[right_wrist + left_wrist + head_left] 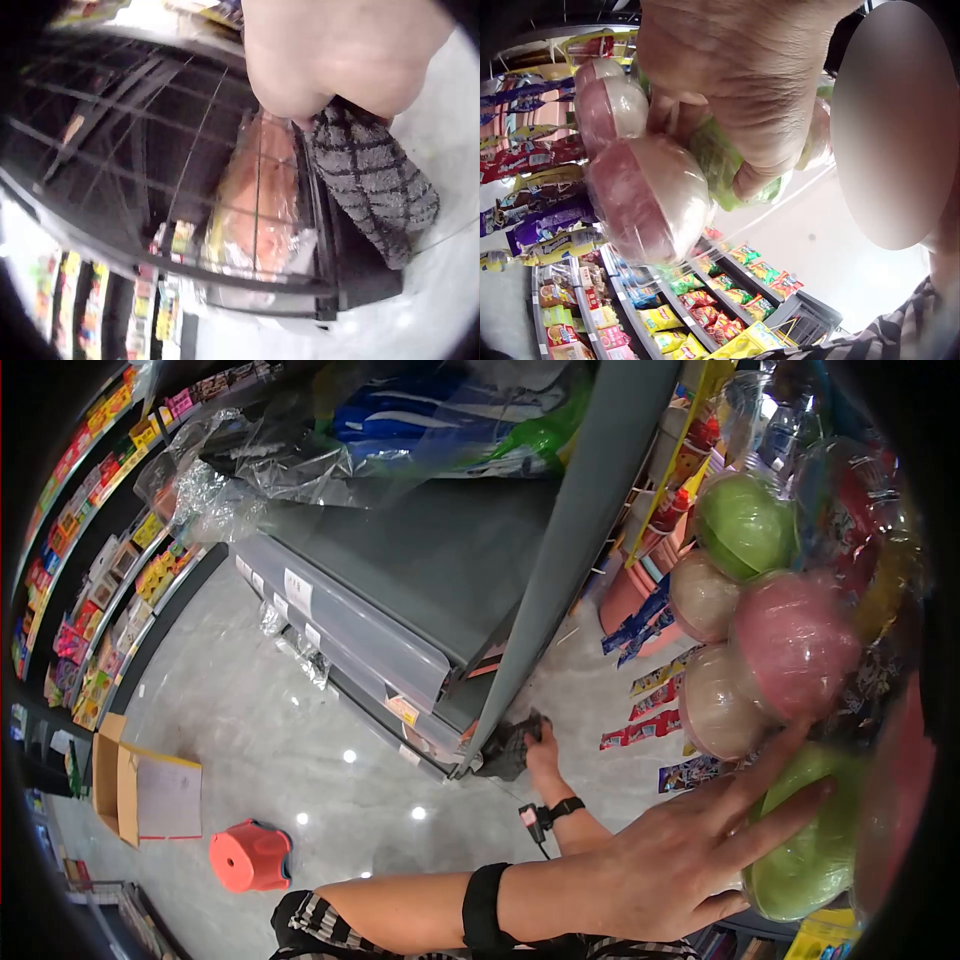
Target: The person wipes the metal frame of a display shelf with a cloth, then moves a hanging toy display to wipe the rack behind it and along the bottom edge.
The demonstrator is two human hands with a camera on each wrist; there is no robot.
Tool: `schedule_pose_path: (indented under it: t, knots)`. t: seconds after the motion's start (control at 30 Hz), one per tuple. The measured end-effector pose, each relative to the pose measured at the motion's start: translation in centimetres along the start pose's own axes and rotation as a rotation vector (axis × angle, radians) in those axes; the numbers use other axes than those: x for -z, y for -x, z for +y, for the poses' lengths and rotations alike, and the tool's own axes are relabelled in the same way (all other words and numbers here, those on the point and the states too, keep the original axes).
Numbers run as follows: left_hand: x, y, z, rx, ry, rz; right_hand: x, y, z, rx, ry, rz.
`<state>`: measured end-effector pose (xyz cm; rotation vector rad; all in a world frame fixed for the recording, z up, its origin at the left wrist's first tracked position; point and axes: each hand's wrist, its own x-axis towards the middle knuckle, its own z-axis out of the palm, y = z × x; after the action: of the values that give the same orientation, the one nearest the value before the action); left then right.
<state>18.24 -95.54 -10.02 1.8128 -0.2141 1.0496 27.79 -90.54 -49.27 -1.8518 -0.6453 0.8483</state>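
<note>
My left hand (pixel 640 865) reaches to a hanging bunch of plastic-wrapped balls and grips a green ball (pixel 810 860), its fingers spread over it. In the left wrist view, the thumb presses the green wrapped ball (pixel 720 161), beside a pink-and-white ball (pixel 649 199). Lower down, my right hand (pixel 543 755) holds a bunched grey cloth with black checks (pixel 375 180) at the end post of the shelf unit (pixel 400 580). Cloth hides part of the fingertips.
Candy strips (pixel 640 735) hang near the balls. A red stool (pixel 250 857) and an open cardboard box (pixel 115 780) stand on the grey floor (pixel 360 790). Packed snack shelves (pixel 90 580) line the far side. Plastic-wrapped goods (pixel 430 420) lie atop the unit.
</note>
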Motion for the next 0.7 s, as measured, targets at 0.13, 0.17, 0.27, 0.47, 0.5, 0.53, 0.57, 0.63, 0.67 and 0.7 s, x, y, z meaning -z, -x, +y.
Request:
schedule_pose_path:
  t: [0.13,0.17,0.27,0.47,0.5,0.53,0.57,0.63,0.67,0.7]
  knots:
    - [0.1,-0.1,0.2,0.014,0.043,-0.039,0.4,-3.5,-3.2,0.438,0.211,0.028]
    - [0.2,-0.1,0.2,0.017,0.035,-0.036,0.2,-4.4,-4.1,0.44,0.208,0.021]
    - [0.4,0.0,0.2,0.014,-0.019,-0.04,-0.6,-7.1,-5.0,0.384,0.481,-0.028]
    - [0.5,0.2,-0.1,0.015,-0.015,-0.047,-2.0,-9.1,-2.4,0.253,0.706,-0.159]
    - [0.6,0.1,0.0,0.019,-0.026,-0.046,-1.9,-8.6,-2.1,0.253,0.712,-0.151]
    - [0.7,0.0,0.2,0.021,-0.039,-0.045,-2.0,-7.3,-1.7,0.282,0.601,-0.116]
    - [0.6,-0.1,0.3,0.013,-0.038,-0.042,-2.1,-5.9,-1.7,0.313,0.487,-0.086]
    - [0.6,0.1,0.4,0.043,-0.026,-0.064,-1.5,-2.8,-2.5,0.292,0.371,-0.121]
    - [0.6,0.1,0.4,0.043,-0.024,-0.064,-0.9,-1.3,-2.7,0.267,0.254,-0.155]
    - [0.6,0.1,0.4,0.043,-0.02,-0.075,-0.8,-0.6,-1.1,0.268,0.255,-0.154]
